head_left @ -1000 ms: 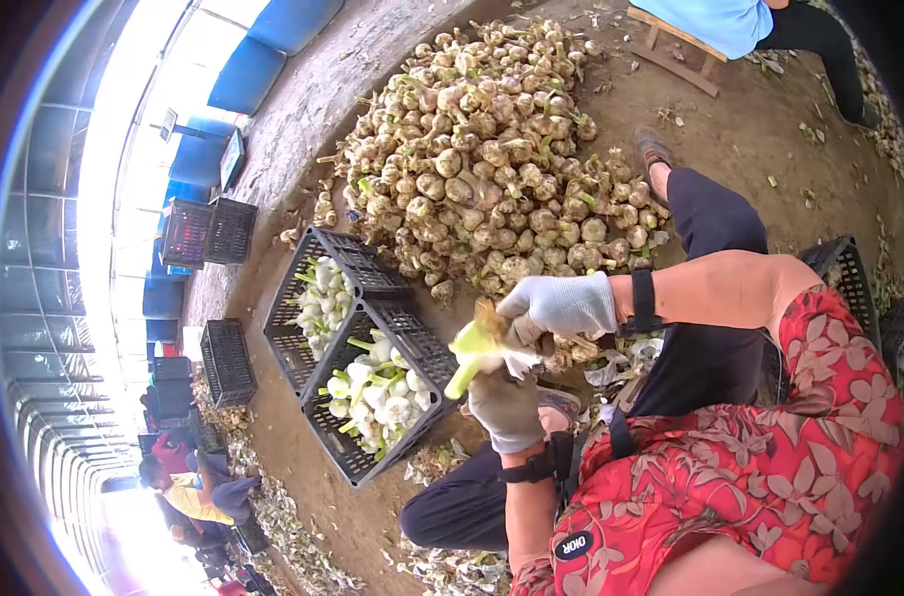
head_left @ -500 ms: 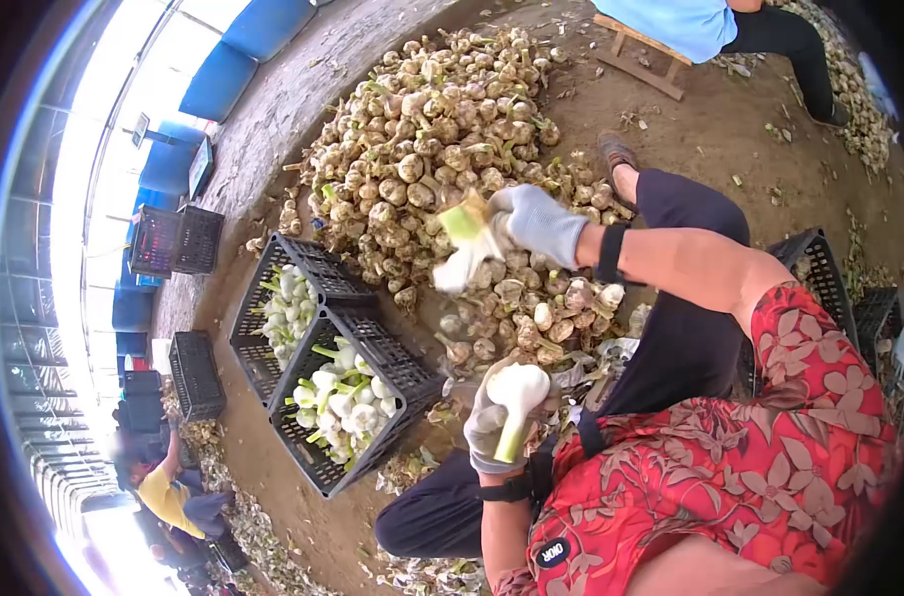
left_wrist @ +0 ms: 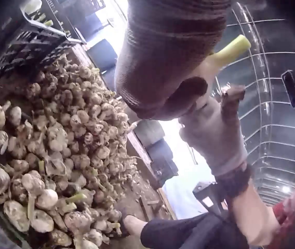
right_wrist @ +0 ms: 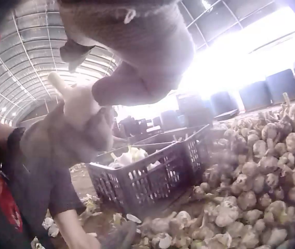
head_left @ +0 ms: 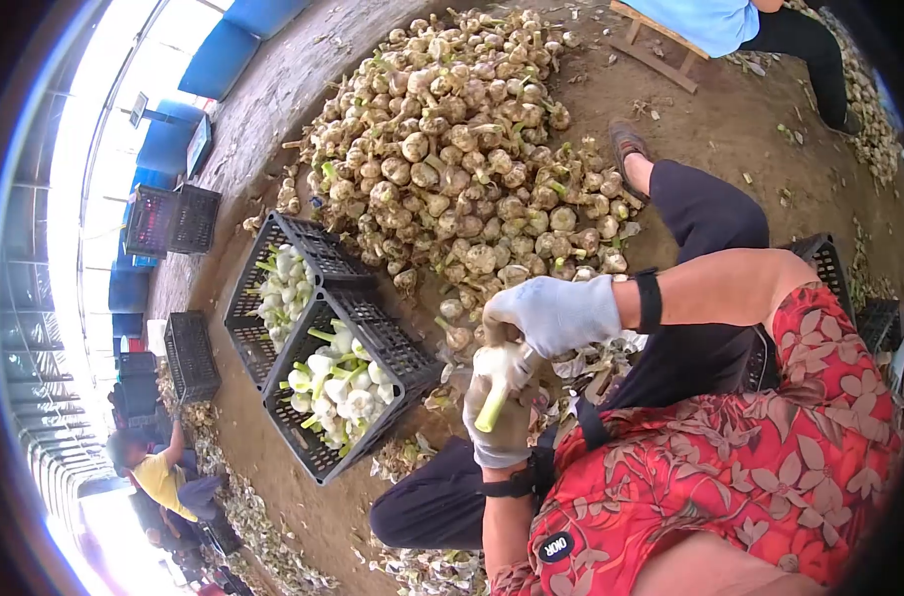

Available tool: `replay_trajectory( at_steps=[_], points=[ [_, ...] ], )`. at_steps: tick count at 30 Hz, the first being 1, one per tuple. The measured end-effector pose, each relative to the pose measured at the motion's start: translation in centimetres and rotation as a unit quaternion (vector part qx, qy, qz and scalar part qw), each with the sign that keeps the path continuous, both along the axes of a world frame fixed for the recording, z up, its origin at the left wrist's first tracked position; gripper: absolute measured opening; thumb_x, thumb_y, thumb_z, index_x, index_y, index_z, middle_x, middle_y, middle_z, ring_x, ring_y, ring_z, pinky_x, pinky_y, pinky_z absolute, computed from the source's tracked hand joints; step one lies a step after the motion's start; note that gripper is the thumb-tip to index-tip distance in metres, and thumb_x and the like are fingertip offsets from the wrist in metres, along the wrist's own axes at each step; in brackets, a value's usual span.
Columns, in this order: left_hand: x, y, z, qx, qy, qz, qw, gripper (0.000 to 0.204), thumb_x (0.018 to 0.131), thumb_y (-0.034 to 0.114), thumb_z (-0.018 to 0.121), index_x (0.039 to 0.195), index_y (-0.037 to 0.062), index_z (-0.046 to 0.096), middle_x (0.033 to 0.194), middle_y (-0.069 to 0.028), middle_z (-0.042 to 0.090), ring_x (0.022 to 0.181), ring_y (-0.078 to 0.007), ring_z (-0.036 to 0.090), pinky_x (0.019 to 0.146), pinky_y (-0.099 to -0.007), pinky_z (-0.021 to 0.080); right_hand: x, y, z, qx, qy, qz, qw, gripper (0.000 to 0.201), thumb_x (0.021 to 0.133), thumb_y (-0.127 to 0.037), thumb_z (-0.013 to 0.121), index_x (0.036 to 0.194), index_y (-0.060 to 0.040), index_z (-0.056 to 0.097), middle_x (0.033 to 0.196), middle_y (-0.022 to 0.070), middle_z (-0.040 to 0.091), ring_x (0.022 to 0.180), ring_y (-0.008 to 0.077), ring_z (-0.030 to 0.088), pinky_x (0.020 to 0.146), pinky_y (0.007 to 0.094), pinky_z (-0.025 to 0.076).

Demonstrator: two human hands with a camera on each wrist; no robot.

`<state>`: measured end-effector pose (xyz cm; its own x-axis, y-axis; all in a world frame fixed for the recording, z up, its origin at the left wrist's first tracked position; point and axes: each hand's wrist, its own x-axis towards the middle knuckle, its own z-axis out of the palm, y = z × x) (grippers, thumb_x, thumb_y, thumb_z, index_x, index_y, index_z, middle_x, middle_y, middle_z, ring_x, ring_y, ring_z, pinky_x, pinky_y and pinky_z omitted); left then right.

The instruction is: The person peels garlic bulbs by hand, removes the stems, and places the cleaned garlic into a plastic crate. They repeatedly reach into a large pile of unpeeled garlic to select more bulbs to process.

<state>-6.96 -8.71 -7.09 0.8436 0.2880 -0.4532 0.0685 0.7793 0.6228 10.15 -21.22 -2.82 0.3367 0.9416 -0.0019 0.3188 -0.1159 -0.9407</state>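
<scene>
A peeled white garlic bulb with a thick pale-green stem is gripped in my gloved left hand. The stem points toward the lower left in the head view and sticks out past the fingers in the left wrist view. My gloved right hand curls its fingers over the bulb's other end, hiding part of it. In the right wrist view the two hands meet at the bulb. Beyond them lies a big heap of unpeeled garlic, brown and dirty, with loose bulbs close to my right hand.
Two black plastic crates at the left hold clean white garlic with green stems. Husks litter the ground. More crates stand farther left. A person in yellow sits behind; another in blue sits on a wooden stool.
My right hand carried a piece of husk with green on it out over the heap, then came back without it to the bulb. My left hand keeps holding the garlic.
</scene>
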Motion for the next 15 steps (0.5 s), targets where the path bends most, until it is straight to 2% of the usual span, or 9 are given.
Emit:
replay_trajectory(
  at_steps=[3, 6, 7, 8, 9, 10, 11, 13, 15],
  points=[
    [0.8, -0.4, 0.4, -0.026, -0.052, -0.024, 0.998, 0.036, 0.085, 0.029, 0.060, 0.107, 0.0013, 0.058, 0.097, -0.0125, 0.064, 0.077, -0.0218, 0.066, 0.062, -0.0307, 0.056, 0.7, 0.5, -0.7, -0.037, 0.202, 0.022, 0.978, 0.028, 0.081, -0.025, 0.075, 0.095, -0.0020, 0.068, 0.075, 0.0087, 0.067, 0.062, 0.0128, 0.063, 0.054, 0.0281, 0.051],
    [0.2, -0.2, -0.8, -0.070, 0.000, 0.007, 0.998, 0.043, 0.085, 0.037, 0.058, 0.109, 0.0018, 0.057, 0.098, -0.0138, 0.063, 0.078, -0.0223, 0.064, 0.062, -0.0300, 0.055, 1.8, -0.5, -0.3, -0.132, 0.375, 0.025, 0.917, 0.032, 0.081, -0.024, 0.075, 0.101, 0.0000, 0.069, 0.088, 0.0095, 0.071, 0.085, 0.0164, 0.066, 0.073, 0.0308, 0.052],
    [0.5, -0.4, -0.6, 0.139, 0.010, -0.041, 0.989, 0.048, 0.085, 0.040, 0.056, 0.114, 0.0024, 0.054, 0.103, -0.0139, 0.062, 0.082, -0.0237, 0.064, 0.065, -0.0301, 0.054, 1.8, -0.5, -0.6, -0.130, 0.368, 0.016, 0.921, 0.029, 0.081, -0.018, 0.072, 0.104, -0.0013, 0.069, 0.091, 0.0092, 0.071, 0.084, 0.0166, 0.066, 0.073, 0.0316, 0.052],
    [0.7, -0.5, -0.5, 0.344, 0.043, -0.067, 0.936, 0.053, 0.085, 0.044, 0.055, 0.119, 0.0030, 0.052, 0.108, -0.0140, 0.061, 0.085, -0.0251, 0.063, 0.068, -0.0302, 0.054, 1.6, -0.5, -0.8, -0.081, 0.255, 0.016, 0.963, 0.029, 0.080, -0.017, 0.072, 0.104, -0.0020, 0.069, 0.093, 0.0098, 0.070, 0.084, 0.0180, 0.067, 0.072, 0.0321, 0.053],
    [1.0, -0.4, -0.3, 0.119, 0.030, -0.016, 0.992, 0.054, 0.085, 0.045, 0.055, 0.120, 0.0035, 0.051, 0.109, -0.0138, 0.060, 0.088, -0.0252, 0.063, 0.070, -0.0306, 0.054, 1.3, -0.6, -1.0, -0.032, 0.136, 0.016, 0.990, 0.029, 0.080, -0.016, 0.071, 0.105, -0.0027, 0.069, 0.094, 0.0105, 0.070, 0.084, 0.0194, 0.067, 0.072, 0.0326, 0.053],
    [1.2, -0.2, -0.2, -0.114, 0.014, 0.036, 0.993, 0.055, 0.085, 0.045, 0.054, 0.121, 0.0040, 0.051, 0.110, -0.0136, 0.060, 0.091, -0.0253, 0.062, 0.072, -0.0310, 0.054, 0.9, -0.6, -1.1, 0.018, 0.015, 0.018, 1.000, 0.029, 0.079, -0.015, 0.070, 0.105, -0.0034, 0.069, 0.095, 0.0111, 0.070, 0.083, 0.0207, 0.068, 0.072, 0.0331, 0.053],
    [1.4, 0.9, -0.6, -0.160, -0.097, -0.070, 0.980, 0.055, 0.089, 0.045, 0.052, 0.126, 0.0051, 0.049, 0.115, -0.0117, 0.059, 0.098, -0.0246, 0.060, 0.077, -0.0329, 0.053, 0.1, -0.5, -1.3, 0.064, -0.100, -0.035, 0.992, 0.025, 0.081, -0.022, 0.066, 0.099, -0.0052, 0.069, 0.087, 0.0173, 0.068, 0.081, 0.0304, 0.067, 0.073, 0.0388, 0.052],
    [1.5, 0.1, -1.2, 0.014, -0.018, -0.009, 1.000, 0.052, 0.091, 0.043, 0.051, 0.128, 0.0059, 0.048, 0.116, -0.0113, 0.058, 0.101, -0.0248, 0.059, 0.078, -0.0342, 0.053, -0.7, -0.1, -1.5, 0.033, -0.148, -0.078, 0.985, 0.021, 0.080, -0.019, 0.067, 0.096, -0.0058, 0.069, 0.089, 0.0141, 0.067, 0.080, 0.0311, 0.066, 0.070, 0.0385, 0.052],
    [1.4, -0.2, 0.1, -0.135, -0.008, 0.073, 0.988, 0.049, 0.095, 0.038, 0.049, 0.133, 0.0077, 0.046, 0.122, -0.0104, 0.057, 0.107, -0.0256, 0.056, 0.087, -0.0375, 0.050, -1.0, 0.2, -1.5, 0.034, -0.195, -0.132, 0.971, 0.015, 0.080, -0.017, 0.066, 0.091, -0.0063, 0.066, 0.085, 0.0110, 0.064, 0.076, 0.0323, 0.064, 0.065, 0.0400, 0.051]
  ],
)
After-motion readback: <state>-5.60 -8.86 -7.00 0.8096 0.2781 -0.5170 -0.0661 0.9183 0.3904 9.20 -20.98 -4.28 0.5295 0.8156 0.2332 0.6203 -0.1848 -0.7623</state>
